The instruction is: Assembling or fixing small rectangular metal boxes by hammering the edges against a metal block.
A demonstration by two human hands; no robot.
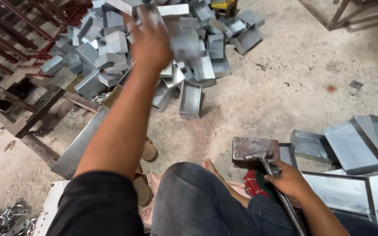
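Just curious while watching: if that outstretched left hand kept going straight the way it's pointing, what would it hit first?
Most likely the pile of grey metal boxes on the concrete floor. The left hand already hangs over it, beside a blurred box; depth is unclear.

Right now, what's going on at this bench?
A seated person's left hand is stretched out over a pile of small grey sheet-metal trays; the tray at its fingers is blurred, so the grip is unclear. The right hand grips a metal hammer resting on a rusty steel block. Larger grey trays lie beside it.
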